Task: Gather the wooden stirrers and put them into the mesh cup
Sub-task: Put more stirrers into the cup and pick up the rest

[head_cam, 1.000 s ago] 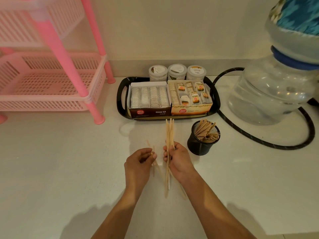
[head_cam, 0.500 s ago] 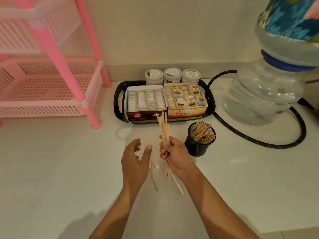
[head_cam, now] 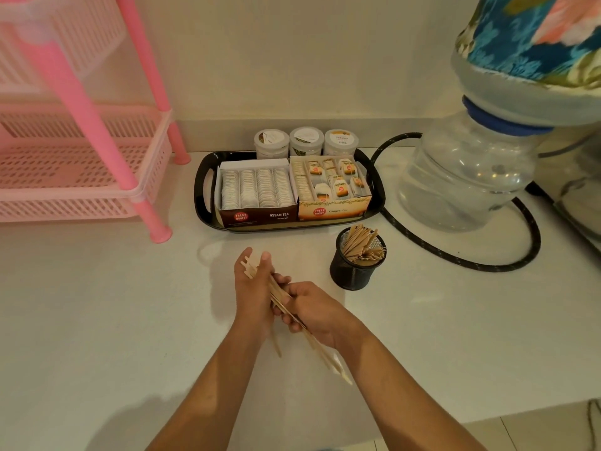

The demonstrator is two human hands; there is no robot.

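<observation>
Stirrers (head_cam: 294, 315), gripped by the right hand (head_cam: 317, 309) and steadied against the flat left hand (head_cam: 253, 288), point away from the mesh cup (head_cam: 356, 266) just right.

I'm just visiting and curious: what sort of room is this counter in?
Probably a tea corner in a pantry or office kitchen: a tray holds boxes of tea bags, a mesh cup holds wooden stirrers, and a big water bottle stands beside them.

White counter (head_cam: 97, 320) meets a cream wall (head_cam: 292, 60); pink plastic rack (head_cam: 81, 164) stands at left.
</observation>
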